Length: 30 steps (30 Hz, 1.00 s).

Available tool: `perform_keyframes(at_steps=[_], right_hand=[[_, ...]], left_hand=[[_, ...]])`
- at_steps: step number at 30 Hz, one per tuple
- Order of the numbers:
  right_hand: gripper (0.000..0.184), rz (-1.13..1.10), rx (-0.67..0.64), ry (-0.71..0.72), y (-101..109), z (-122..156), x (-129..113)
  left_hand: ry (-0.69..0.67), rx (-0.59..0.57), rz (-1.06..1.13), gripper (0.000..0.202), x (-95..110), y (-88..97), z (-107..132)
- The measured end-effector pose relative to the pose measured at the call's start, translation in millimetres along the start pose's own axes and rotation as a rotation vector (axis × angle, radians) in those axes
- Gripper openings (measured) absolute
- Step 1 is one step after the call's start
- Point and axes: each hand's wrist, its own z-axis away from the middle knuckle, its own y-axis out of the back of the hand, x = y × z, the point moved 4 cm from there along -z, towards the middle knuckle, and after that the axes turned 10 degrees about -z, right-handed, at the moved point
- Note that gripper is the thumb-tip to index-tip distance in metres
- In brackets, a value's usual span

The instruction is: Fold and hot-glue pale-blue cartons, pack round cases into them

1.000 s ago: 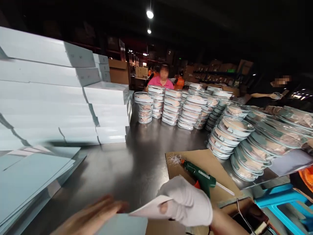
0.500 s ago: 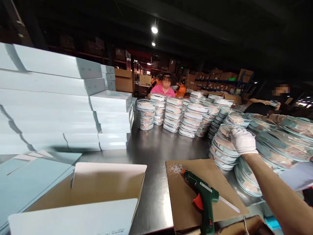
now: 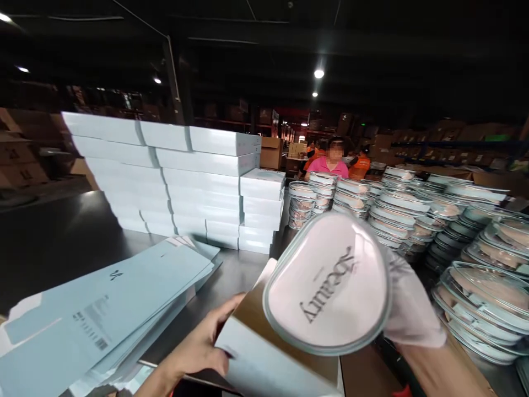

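Note:
My right hand (image 3: 413, 303), in a white glove, grips a rounded flat case (image 3: 326, 286) with clear edging and a pale face lettered "beauty". The case is tilted over the opening of a pale blue box (image 3: 273, 358) with a brown inside, hiding part of it. Bare, my left hand (image 3: 200, 344) clasps the left end of that box between thumb and fingers. To the left lies a pile of flat, light blue cartons (image 3: 111, 303). Several stacks of similar cases (image 3: 483, 314) stand at the right.
Closed white boxes (image 3: 194, 193) form a high wall across the metal table (image 3: 82, 220). Behind more stacked cases (image 3: 397, 215) sits a person in a pink top (image 3: 330, 165). The glue gun is mostly hidden below my right arm; its red trigger (image 3: 403, 391) shows.
My right hand has brought a case from the right-hand stack to above the box. My left hand has come into view, holding the box. The view has swung left.

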Motion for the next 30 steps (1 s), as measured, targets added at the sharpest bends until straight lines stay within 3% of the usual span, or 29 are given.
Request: perform_keyframes(at_steps=[2, 6, 8, 10, 12, 15, 17, 20, 22, 25, 28, 30], right_hand=[[0.036, -0.077, -0.102, -0.066, -25, 16, 11], [0.021, -0.06, -0.066, 0.2, -33, 61, 43], [0.025, -0.111, -0.069, 0.199, -33, 84, 67], [0.044, -0.126, -0.166, 0.118, -39, 101, 90], [0.061, -0.055, -0.243, 0.115, -47, 113, 103], [0.053, 0.021, -0.242, 0.165, -58, 120, 109], [0.048, 0.025, -0.199, 0.106, -65, 122, 109], [0.065, 0.015, -0.096, -0.031, -79, 127, 105], [0.069, 0.02, -0.078, -0.048, -83, 129, 100], [0.067, 0.193, -0.138, -0.013, -54, 124, 98], [0.061, 0.635, -0.152, 0.078, 29, 115, 102], [0.039, 1.004, 0.042, 0.03, 100, 116, 108]], left_hand=[[-0.003, 0.031, 0.013, 0.103, -6, -5.7, -1], [0.005, 0.108, 0.049, 0.106, -28, -16.9, 9], [0.024, 0.148, 0.064, 0.114, -40, -18.9, 18], [0.031, 0.22, 0.042, 0.111, -47, -16.8, 28], [-0.058, 0.264, -0.04, 0.097, -43, -14.5, 35], [-0.229, 0.25, -0.199, 0.066, -24, -18.4, 38], [-0.195, 0.288, -0.242, 0.057, -17, -23.5, 36], [-0.104, 0.501, -0.152, 0.032, -12, -27.8, 36], [-0.05, 0.566, -0.112, 0.026, -11, -28.4, 37], [0.061, 0.396, -0.234, 0.029, -10, -22.7, 35], [0.033, 0.225, -0.367, 0.033, -11, -7.5, 32], [-0.015, 0.154, -0.432, 0.036, -14, 1.6, 32]])
